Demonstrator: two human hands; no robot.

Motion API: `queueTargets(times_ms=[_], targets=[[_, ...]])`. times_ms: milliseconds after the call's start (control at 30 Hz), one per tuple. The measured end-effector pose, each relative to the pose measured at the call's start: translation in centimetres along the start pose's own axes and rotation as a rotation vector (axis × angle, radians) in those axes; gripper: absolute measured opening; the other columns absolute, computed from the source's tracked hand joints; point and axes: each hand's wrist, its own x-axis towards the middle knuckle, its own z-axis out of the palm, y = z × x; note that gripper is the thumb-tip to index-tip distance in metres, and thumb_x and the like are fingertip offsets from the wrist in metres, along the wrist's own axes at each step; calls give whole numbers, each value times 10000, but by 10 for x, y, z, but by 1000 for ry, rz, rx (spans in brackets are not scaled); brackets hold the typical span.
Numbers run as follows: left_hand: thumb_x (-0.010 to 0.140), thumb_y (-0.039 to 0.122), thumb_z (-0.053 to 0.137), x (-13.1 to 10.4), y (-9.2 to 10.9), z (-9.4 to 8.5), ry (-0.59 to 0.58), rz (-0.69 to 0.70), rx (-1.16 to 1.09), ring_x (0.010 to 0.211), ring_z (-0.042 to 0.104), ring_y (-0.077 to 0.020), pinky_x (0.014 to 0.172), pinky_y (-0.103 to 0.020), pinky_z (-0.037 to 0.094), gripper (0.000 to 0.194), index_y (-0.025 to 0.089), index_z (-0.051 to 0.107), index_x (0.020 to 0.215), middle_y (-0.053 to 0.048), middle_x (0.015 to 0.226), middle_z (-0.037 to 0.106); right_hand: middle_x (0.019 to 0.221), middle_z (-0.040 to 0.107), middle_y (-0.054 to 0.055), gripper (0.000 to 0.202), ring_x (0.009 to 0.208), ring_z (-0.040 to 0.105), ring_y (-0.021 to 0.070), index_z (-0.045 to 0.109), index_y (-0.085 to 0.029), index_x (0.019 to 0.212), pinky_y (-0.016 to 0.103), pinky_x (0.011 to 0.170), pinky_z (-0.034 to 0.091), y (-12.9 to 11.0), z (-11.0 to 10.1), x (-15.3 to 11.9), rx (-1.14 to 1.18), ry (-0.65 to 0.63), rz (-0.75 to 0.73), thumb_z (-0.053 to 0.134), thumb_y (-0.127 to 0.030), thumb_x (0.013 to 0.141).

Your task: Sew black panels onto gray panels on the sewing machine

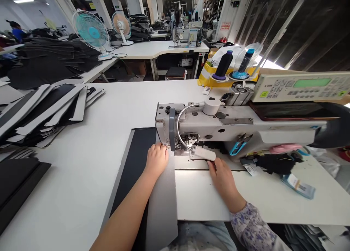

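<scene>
A long black and grey fabric panel (162,200) lies on the white table, its far end beside the needle area of a sewing machine (186,125). My left hand (158,158) rests on the panel just left of the machine head, palm down, fingers together and curled at the tips. My right hand (222,176) is right of the needle area, at the edge of the metal plate, below a white lamp (204,153). Its thumb and index finger are close together; whatever they hold, if anything, is hidden.
Stacked black and grey pieces (49,116) lie at the left. Blue-handled snips (238,146), black scraps (273,163) and a clear packet (299,186) are at the right. Thread cones (224,64) and a control panel (303,86) stand behind the machine.
</scene>
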Motion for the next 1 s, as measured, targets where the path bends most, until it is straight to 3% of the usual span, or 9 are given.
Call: queueTargets(times_ms=[100, 200, 300, 367, 467, 567, 767, 1000], targets=[[854, 177, 463, 12, -4, 4, 8, 8, 14, 843, 551, -265, 707, -371, 432, 190, 145, 641, 793, -123, 833, 598, 748, 610, 61, 280, 698, 578, 218, 577, -197, 915, 328, 631, 463, -4, 2, 1, 93, -23, 63, 398, -410, 948], [831, 128, 458, 18, -7, 4, 6, 26, -8, 848, 564, -266, 735, -377, 448, 189, 144, 642, 791, -118, 818, 609, 732, 628, 51, 267, 678, 593, 203, 610, -191, 882, 303, 606, 476, -22, 13, 7, 285, -144, 169, 459, -410, 910], [869, 156, 456, 10, -8, -3, -27, 93, -86, 931, 574, -256, 814, -375, 464, 201, 156, 647, 932, -113, 946, 633, 790, 671, 46, 258, 733, 635, 196, 639, -185, 965, 299, 665, 513, -49, 35, 22, 530, -311, 153, 471, -370, 899], [888, 183, 463, -4, -6, -10, -29, 105, -144, 1016, 566, -242, 874, -368, 461, 249, 170, 612, 1088, -112, 1075, 621, 852, 690, 46, 262, 800, 654, 197, 635, -188, 1038, 314, 739, 529, -64, 51, 34, 622, -332, 101, 472, -327, 889], [907, 184, 448, -28, -1, -20, 6, 85, -177, 1069, 550, -220, 942, -372, 437, 325, 211, 562, 1210, -95, 1161, 594, 922, 706, 68, 235, 893, 661, 224, 646, -187, 1030, 357, 842, 517, -76, 69, 46, 529, -289, 45, 501, -276, 867], [913, 200, 453, -41, 5, -24, 20, 99, -144, 1004, 560, -215, 923, -385, 436, 328, 258, 591, 1205, -79, 1107, 610, 952, 714, 79, 220, 888, 671, 226, 644, -190, 1040, 356, 855, 515, -79, 75, 47, 391, -251, -9, 508, -236, 874], [900, 193, 485, -38, 9, -27, 39, 129, -85, 939, 557, -216, 874, -391, 435, 317, 278, 648, 1158, -81, 1014, 628, 990, 715, 82, 199, 913, 676, 217, 622, -183, 1060, 310, 812, 519, -80, 76, 44, 203, -194, -100, 498, -215, 908], [910, 194, 462, -32, 14, -27, -9, 123, -85, 975, 555, -227, 898, -399, 423, 331, 258, 640, 1182, -96, 1029, 635, 813, 692, 116, 264, 771, 659, 235, 660, -137, 966, 327, 725, 491, -73, 82, 48, 1, -160, -159, 434, -273, 954]])
